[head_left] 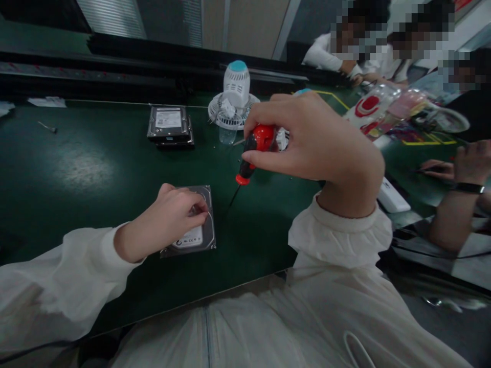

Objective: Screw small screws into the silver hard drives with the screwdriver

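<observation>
A hard drive (209, 230) lies flat on the green table, label side up. Over it is my left hand (178, 212), thumb and fingers brought together in a pinch above the label. Whatever may be between those fingertips is too small or hidden to name. My right hand (310, 138) grips a red and black screwdriver (245, 166) by its handle. The thin shaft slants down to the left, its tip to the right of the hard drive and apart from it.
Behind the drive stands a stack of hard drives (169, 122). A white fan (236, 87) with a blue cap rests near a clear cup (227, 135). At right are a white box (392, 194), plastic bags (372, 107) and a co-worker's arm (452, 214). Other people sit farther back.
</observation>
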A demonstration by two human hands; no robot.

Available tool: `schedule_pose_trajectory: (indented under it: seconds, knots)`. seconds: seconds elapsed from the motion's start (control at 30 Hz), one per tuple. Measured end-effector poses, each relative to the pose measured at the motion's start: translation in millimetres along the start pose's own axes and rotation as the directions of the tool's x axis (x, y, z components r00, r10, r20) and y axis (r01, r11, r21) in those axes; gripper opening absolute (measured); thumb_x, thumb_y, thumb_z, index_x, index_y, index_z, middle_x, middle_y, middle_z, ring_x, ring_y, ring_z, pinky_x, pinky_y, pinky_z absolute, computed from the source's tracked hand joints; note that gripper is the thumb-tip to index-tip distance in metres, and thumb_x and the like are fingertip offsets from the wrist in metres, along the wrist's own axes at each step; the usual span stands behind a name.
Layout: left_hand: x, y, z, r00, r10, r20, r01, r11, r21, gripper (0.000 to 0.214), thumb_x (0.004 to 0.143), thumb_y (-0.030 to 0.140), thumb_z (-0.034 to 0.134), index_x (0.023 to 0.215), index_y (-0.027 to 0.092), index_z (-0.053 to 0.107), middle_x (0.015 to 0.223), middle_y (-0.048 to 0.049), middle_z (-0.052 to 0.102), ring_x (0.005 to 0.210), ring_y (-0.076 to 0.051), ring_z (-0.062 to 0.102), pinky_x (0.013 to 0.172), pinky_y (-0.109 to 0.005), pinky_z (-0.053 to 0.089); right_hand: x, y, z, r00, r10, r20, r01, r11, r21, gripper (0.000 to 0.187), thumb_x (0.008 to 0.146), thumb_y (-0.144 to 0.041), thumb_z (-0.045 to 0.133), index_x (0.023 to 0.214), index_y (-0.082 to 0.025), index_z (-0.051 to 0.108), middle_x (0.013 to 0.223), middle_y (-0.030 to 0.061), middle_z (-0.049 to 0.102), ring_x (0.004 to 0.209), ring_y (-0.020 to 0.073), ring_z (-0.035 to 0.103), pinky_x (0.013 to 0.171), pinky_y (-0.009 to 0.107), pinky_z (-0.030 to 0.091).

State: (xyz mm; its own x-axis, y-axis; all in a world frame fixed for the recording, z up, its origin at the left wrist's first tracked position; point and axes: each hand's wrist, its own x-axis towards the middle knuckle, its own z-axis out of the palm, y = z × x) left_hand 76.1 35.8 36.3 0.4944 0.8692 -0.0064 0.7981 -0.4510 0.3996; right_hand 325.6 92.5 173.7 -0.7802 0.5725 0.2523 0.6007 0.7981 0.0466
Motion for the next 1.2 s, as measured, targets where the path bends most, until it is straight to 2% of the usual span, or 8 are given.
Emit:
schedule_pose_trajectory:
  seconds: [0.13,0.43,0.53,0.8,1.0,1.2]
  knots:
    - [7.8,-5.0,1.3,1.0,-0.007,0.024,0.008,1.0,-0.029,0.02,0.089,0.035,0.06,0.088,0.023,0.077,0.087,-0.0012,0.078,0.083,-0.023,0.068,0.09,-0.043,0.036,1.0,-3.4,-3.6,0.997,0.045,0.059,-0.045,0.999,-0.012,0.026,0.092,-0.044,0.057,0.103,-0.021,0.062,0.096,0.0043,0.066,0.088,0.0188,0.057,0.081,0.037,0.042]
    - [12.8,-15.6,2.1,0.997,-0.016,0.073,0.027,0.986,-0.165,0.022,0.089,0.036,0.059,0.091,0.023,0.077,0.094,-0.002,0.077,0.085,-0.021,0.068,0.084,-0.037,0.041,1.9,-1.7,-2.9,0.998,0.05,0.036,-0.048,0.998,-0.044,0.026,0.09,-0.045,0.06,0.101,-0.022,0.063,0.09,0.0035,0.064,0.08,0.0179,0.057,0.076,0.037,0.041]
    - [14.4,-15.8,3.2,0.996,-0.009,0.084,0.022,0.987,-0.16,0.024,0.091,0.036,0.057,0.09,0.023,0.077,0.095,-0.0024,0.076,0.089,-0.022,0.068,0.086,-0.038,0.04,2.0,-2.3,-2.6,0.998,0.057,0.037,-0.055,0.997,-0.058,0.025,0.09,-0.044,0.061,0.1,-0.022,0.064,0.09,0.0036,0.065,0.08,0.0184,0.057,0.079,0.038,0.043]
    - [14.1,-12.4,10.8,1.0,0.014,0.024,-0.011,0.993,-0.116,0.024,0.095,0.034,0.054,0.091,0.023,0.075,0.101,-0.0018,0.076,0.1,-0.025,0.066,0.09,-0.043,0.033,2.9,-0.6,-2.2,0.998,0.048,0.03,-0.046,0.996,-0.076,0.024,0.089,-0.044,0.061,0.099,-0.023,0.063,0.092,0.0024,0.067,0.082,0.0172,0.059,0.082,0.036,0.043]
    - [14.0,-12.1,10.9,1.0,0.016,0.011,-0.015,0.994,-0.108,0.027,0.098,0.036,0.053,0.092,0.023,0.076,0.101,-0.002,0.076,0.1,-0.025,0.066,0.088,-0.043,0.031,3.2,0.1,-1.6,0.999,0.03,0.028,-0.028,0.998,-0.057,0.022,0.089,-0.044,0.06,0.099,-0.024,0.061,0.092,0.0011,0.068,0.084,0.0167,0.06,0.081,0.035,0.043]
    - [12.7,-10.1,8.1,1.0,0.014,0.003,-0.014,0.995,-0.097,0.023,0.096,0.034,0.055,0.096,0.021,0.074,0.103,-0.0044,0.074,0.096,-0.024,0.066,0.089,-0.042,0.036,3.5,-1.4,-1.8,0.999,0.043,0.026,-0.042,0.998,-0.053,0.022,0.088,-0.044,0.06,0.097,-0.024,0.061,0.092,0.0017,0.068,0.083,0.0179,0.061,0.083,0.037,0.045]
